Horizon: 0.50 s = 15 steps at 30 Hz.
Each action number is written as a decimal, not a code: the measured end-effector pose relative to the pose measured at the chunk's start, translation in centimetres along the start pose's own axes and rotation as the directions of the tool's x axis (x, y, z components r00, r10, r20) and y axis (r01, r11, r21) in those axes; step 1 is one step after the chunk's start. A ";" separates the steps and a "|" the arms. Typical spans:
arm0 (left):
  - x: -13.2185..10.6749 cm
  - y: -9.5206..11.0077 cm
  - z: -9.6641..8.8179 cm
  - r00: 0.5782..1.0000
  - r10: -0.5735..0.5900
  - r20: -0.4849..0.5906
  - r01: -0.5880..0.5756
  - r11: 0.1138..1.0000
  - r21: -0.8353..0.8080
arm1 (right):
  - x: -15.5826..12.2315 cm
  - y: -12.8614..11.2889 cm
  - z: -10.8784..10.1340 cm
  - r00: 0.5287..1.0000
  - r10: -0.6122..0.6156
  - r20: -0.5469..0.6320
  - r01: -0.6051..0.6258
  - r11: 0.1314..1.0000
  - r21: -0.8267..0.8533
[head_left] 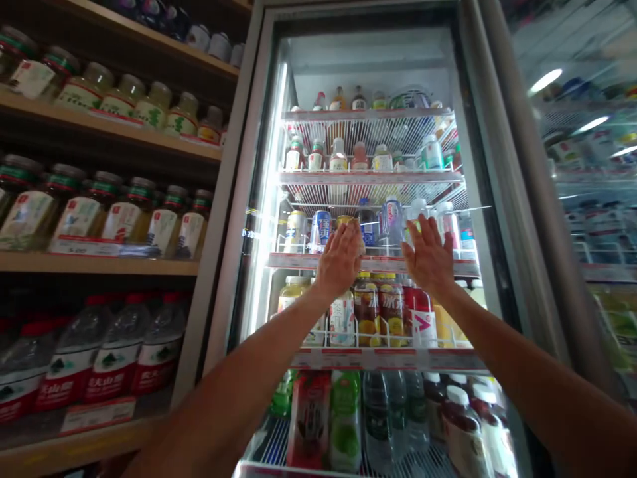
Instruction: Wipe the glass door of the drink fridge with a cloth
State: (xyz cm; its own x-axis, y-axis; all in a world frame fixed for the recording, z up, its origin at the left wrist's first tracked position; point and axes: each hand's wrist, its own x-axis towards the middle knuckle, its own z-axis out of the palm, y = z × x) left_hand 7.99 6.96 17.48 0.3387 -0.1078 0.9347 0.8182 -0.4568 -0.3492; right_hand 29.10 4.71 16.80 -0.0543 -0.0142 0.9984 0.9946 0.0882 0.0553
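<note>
Both of my arms reach up to the glass door of a lit drinks cooler. My left hand lies flat against the pane, its fingers stretched and close together. A small pale patch shows along its right edge; I cannot make out what it is. To the right, my right hand is raised at the glass with fingers spread and nothing visible in it. Behind the glass, near the hands, stand a blue-and-white can, a dark bottle with a blue cap and a purple-labelled bottle.
Left of the cooler, wooden shelves carry jars and red-capped water bottles. Lower cooler racks hold iced tea bottles, a green carton-like bottle and white-capped bottles. A metal door frame stands at right, beside another glass-fronted display.
</note>
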 end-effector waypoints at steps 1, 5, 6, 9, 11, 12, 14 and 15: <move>-0.4 0.0 -0.2 0.998 0.047 0.031 -0.047 0.999 0.000 | 0.0 0.1 0.0 1.000 -0.002 0.001 0.002 1.000 0.004; -1.0 -6.8 -4.1 0.984 -0.171 -0.041 0.173 0.983 0.055 | -0.1 0.0 -0.1 1.000 0.010 0.009 -0.010 1.000 -0.006; -1.0 -8.9 -5.2 0.949 -0.295 -0.113 0.303 0.951 0.062 | -0.1 -0.1 -0.1 1.000 0.019 0.009 -0.019 1.000 -0.007; -0.9 -12.0 -6.3 0.827 -0.502 -0.254 0.532 0.845 0.060 | -0.1 -0.3 -0.1 0.999 0.041 0.010 -0.041 0.999 -0.002; -1.1 -10.3 -5.2 0.860 -0.456 -0.227 0.482 0.873 0.072 | -0.1 -0.3 -0.1 0.999 0.044 0.021 -0.044 0.999 0.004; -1.2 -8.5 -4.2 0.903 -0.387 -0.185 0.406 0.911 0.076 | -0.1 -0.2 -0.1 0.999 0.042 0.025 -0.042 0.999 0.008; -1.7 -4.7 -2.5 0.978 -0.194 -0.079 0.199 0.978 0.065 | -0.1 -0.1 0.0 0.999 0.034 0.026 -0.035 0.999 0.015; -1.9 -3.3 -1.9 0.993 -0.111 -0.030 0.113 0.992 0.052 | -0.1 0.0 0.0 0.999 0.030 0.024 -0.030 0.999 0.016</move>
State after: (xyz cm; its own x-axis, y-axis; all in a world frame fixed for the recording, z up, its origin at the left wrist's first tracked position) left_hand 3.78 6.98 16.96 0.2316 -0.0826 0.9693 0.8744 -0.4191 -0.2446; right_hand 29.12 4.70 16.68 -0.0270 0.0122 0.9996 0.9942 0.1047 0.0256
